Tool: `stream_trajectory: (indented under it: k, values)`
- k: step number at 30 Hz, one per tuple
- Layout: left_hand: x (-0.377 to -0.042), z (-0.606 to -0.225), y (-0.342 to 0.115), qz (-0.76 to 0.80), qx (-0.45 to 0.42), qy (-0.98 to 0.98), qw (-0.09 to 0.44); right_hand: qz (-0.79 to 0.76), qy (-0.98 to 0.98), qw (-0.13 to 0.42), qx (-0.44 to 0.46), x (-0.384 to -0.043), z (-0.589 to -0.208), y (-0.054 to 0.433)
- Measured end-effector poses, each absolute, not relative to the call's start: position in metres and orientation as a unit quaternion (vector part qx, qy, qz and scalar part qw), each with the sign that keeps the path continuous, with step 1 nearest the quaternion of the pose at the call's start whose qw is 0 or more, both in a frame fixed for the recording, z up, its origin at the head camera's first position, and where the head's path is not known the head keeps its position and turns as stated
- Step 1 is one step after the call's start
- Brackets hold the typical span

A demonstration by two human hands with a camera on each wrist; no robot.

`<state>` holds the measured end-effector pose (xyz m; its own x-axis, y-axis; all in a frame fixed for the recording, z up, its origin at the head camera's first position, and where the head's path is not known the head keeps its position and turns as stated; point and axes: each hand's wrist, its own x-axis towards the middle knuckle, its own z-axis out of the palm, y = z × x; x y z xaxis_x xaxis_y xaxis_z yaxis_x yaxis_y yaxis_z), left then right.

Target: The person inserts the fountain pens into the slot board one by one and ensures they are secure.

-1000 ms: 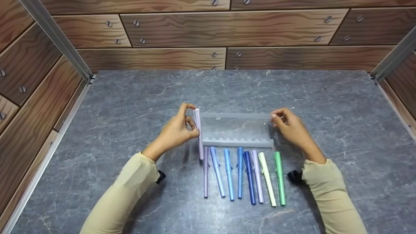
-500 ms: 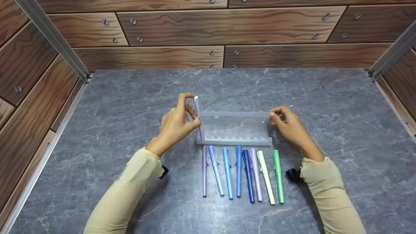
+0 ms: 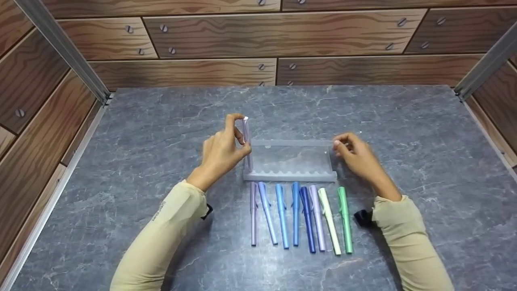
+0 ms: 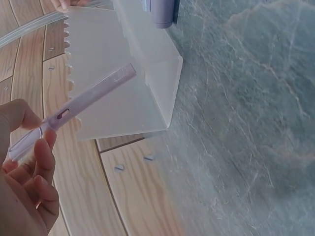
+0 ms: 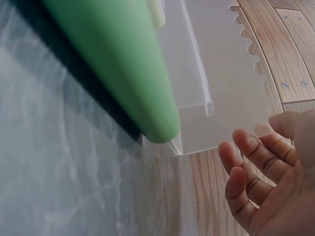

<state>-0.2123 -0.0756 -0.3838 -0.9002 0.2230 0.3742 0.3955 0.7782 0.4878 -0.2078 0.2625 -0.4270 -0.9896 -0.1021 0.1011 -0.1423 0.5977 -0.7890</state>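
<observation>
Nine pens in all: one in the fingers, eight on the table (image 3: 169,117). The left hand (image 3: 221,151) pinches the lilac pen (image 4: 93,96) between thumb and fingertips, tilted, its far end sloping down from the fingers before the left end of the one clear rack (image 3: 293,177); whether the two touch cannot be told. The right hand (image 3: 357,157) pinches the rack's far right corner.

Nearer the person than both sets of fingers lie the eight, left to right: mauve pen (image 3: 253,214), periwinkle pen (image 3: 268,214), light blue pen (image 3: 282,216), blue pen (image 3: 296,214), navy pen (image 3: 308,220), pale purple pen (image 3: 317,218), cream pen (image 3: 330,221) and green pen (image 3: 345,220). The green one, closest below the right fingers, hides part of the rack in the right wrist view. Two beige sleeves (image 3: 408,234) trail behind the fingers; beyond them stands a wood-patterned wall (image 3: 226,36), with two metal posts (image 3: 68,52) at its sides.
</observation>
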Motion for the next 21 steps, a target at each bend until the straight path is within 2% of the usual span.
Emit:
stream_trajectory:
  k: [21]
  values:
    - [-0.2181, -0.3853, -0.0672, -0.246, -0.140, -0.954, 0.095, 0.448, -0.891, 0.035, 0.072, -0.2084, -0.4278, 0.2625]
